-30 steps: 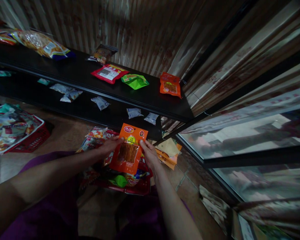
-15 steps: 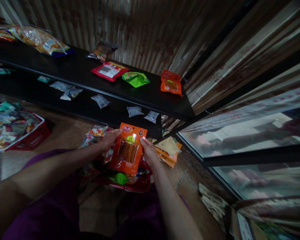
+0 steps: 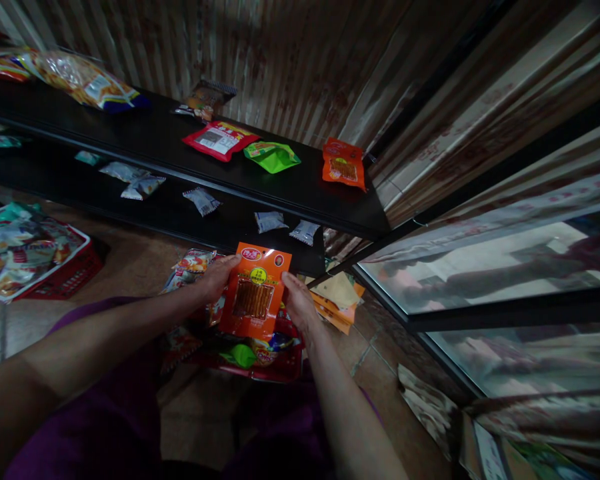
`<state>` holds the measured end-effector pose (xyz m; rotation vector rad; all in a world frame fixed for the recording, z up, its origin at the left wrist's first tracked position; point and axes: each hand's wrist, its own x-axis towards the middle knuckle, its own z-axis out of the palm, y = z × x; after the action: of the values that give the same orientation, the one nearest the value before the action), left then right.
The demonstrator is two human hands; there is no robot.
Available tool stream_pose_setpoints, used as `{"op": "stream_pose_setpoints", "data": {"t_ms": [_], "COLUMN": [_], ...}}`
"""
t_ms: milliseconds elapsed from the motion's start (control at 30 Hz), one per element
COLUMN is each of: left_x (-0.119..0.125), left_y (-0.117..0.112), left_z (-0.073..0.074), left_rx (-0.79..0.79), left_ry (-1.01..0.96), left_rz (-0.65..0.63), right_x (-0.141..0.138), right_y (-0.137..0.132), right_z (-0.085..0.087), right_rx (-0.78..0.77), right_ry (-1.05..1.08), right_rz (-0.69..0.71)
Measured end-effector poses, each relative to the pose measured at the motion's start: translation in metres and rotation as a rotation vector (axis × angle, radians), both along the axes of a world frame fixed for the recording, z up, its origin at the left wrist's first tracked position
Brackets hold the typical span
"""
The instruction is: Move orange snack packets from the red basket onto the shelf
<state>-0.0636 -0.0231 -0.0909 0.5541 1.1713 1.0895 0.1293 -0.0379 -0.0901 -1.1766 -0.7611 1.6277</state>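
Observation:
Both of my hands hold an orange snack packet upright in front of me, its clear window showing brown sticks. My left hand grips its left edge and my right hand grips its right edge. Beneath the packet sits a red basket holding more snack packs, among them a green one. A matching orange packet lies at the right end of the black upper shelf.
On the upper shelf lie a green pack, a red pack and large bags. Small silvery sachets lie along the lower shelf. Another red basket of snacks stands on the floor at left. Glass panels stand to the right.
The orange packet and both hands have risen slightly and shifted a little left; the view has barely moved.

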Motion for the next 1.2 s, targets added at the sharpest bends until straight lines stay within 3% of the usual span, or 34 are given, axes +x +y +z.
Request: {"op": "stream_pose_setpoints", "data": {"t_ms": [233, 400, 600, 900, 1200], "left_x": [0.003, 0.001, -0.001, -0.005, -0.009], "left_y": [0.005, 0.008, 0.011, 0.017, 0.014], "left_z": [0.011, 0.011, 0.008, 0.002, 0.013], "left_rx": [-0.110, -0.157, -0.182, -0.209, -0.270], "left_ry": [-0.191, -0.271, -0.289, -0.295, -0.360], "left_rz": [0.121, 0.070, 0.100, 0.074, -0.140], "right_x": [-0.003, -0.004, -0.003, -0.004, 0.000], "right_y": [-0.004, -0.005, -0.004, -0.005, -0.002], "right_z": [-0.004, -0.004, -0.003, 0.001, -0.006], "right_rx": [0.014, 0.044, 0.069, 0.055, 0.007], "right_ry": [-0.002, -0.023, -0.015, -0.015, 0.013], "right_rz": [0.120, 0.165, 0.235, 0.247, 0.164]}}
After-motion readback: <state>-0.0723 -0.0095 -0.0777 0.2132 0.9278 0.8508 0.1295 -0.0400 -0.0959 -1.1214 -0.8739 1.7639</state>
